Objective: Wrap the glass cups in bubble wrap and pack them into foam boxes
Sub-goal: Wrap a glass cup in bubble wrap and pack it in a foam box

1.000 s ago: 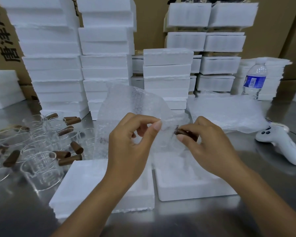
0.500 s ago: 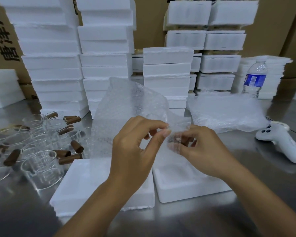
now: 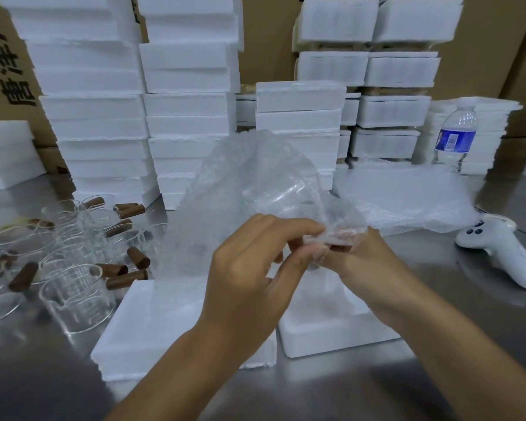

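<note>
Two-handed grip at centre: your left hand (image 3: 249, 278) and right hand (image 3: 368, 268) pinch the bubble wrap (image 3: 240, 183) round a glass cup (image 3: 286, 192) above the foam box (image 3: 340, 338). Carton (image 3: 0, 95) at 10 o'clock shows "唐".

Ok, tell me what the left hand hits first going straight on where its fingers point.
The left hand points right, into the bubble wrap it pinches; directly behind that fold is the right hand, apparently at similar depth.
</note>
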Action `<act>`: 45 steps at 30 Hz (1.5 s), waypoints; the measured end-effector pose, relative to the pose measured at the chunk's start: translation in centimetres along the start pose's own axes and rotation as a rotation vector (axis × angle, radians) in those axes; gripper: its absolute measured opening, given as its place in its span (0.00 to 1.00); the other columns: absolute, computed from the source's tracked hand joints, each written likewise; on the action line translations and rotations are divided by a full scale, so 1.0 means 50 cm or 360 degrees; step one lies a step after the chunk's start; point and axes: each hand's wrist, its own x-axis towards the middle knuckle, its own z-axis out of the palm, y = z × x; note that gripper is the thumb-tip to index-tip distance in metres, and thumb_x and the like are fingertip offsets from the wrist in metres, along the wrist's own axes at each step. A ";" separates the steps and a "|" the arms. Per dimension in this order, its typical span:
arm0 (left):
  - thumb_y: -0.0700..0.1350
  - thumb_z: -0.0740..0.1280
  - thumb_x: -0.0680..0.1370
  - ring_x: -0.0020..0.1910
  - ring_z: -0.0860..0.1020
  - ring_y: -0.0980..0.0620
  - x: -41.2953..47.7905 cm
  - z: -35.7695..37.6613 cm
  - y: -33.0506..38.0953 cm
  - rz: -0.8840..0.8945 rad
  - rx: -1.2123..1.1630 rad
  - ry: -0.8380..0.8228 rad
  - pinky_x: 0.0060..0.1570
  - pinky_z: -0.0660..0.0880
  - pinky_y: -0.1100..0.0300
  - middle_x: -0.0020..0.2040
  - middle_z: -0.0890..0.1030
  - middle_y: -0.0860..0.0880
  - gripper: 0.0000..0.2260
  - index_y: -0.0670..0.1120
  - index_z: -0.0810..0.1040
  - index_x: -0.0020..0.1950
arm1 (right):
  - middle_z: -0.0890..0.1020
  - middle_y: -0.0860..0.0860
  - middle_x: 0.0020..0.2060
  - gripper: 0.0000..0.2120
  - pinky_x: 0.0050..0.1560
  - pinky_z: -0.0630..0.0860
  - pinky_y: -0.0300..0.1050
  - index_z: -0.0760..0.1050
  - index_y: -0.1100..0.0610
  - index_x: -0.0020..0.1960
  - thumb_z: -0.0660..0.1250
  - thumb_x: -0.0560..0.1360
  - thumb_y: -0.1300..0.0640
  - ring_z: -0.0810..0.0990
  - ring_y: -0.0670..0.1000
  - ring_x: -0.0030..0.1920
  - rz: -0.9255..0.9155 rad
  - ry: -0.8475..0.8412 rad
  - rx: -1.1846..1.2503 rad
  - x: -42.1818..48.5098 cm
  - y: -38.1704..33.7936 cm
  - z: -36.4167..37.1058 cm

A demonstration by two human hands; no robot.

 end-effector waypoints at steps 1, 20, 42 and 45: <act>0.40 0.70 0.74 0.38 0.69 0.65 0.000 0.001 0.003 -0.0028 -0.0057 -0.0021 0.41 0.68 0.75 0.40 0.75 0.57 0.06 0.39 0.82 0.48 | 0.81 0.59 0.38 0.03 0.47 0.76 0.45 0.79 0.66 0.43 0.66 0.72 0.68 0.79 0.55 0.40 0.0008 -0.0005 0.0018 0.000 0.000 0.000; 0.57 0.72 0.71 0.69 0.64 0.59 0.040 -0.068 -0.051 -0.0789 0.0131 0.0248 0.68 0.61 0.66 0.68 0.66 0.55 0.34 0.50 0.61 0.71 | 0.82 0.40 0.32 0.10 0.32 0.72 0.24 0.79 0.54 0.41 0.70 0.71 0.69 0.79 0.35 0.34 0.0070 0.0176 -0.0083 0.010 0.026 -0.008; 0.55 0.82 0.48 0.50 0.83 0.48 -0.003 -0.019 -0.055 -0.1886 -0.1832 -0.0004 0.41 0.81 0.58 0.53 0.84 0.48 0.42 0.49 0.76 0.60 | 0.83 0.42 0.33 0.05 0.38 0.73 0.30 0.80 0.58 0.39 0.73 0.66 0.65 0.81 0.38 0.35 -0.0241 -0.0142 -0.0132 -0.001 0.000 -0.018; 0.54 0.76 0.59 0.51 0.83 0.48 -0.009 -0.020 -0.052 -0.1998 -0.1921 -0.0121 0.42 0.80 0.59 0.54 0.84 0.46 0.29 0.48 0.81 0.58 | 0.84 0.42 0.34 0.07 0.38 0.73 0.29 0.83 0.55 0.41 0.72 0.71 0.66 0.81 0.37 0.36 -0.0225 -0.0194 -0.0231 0.004 -0.003 -0.019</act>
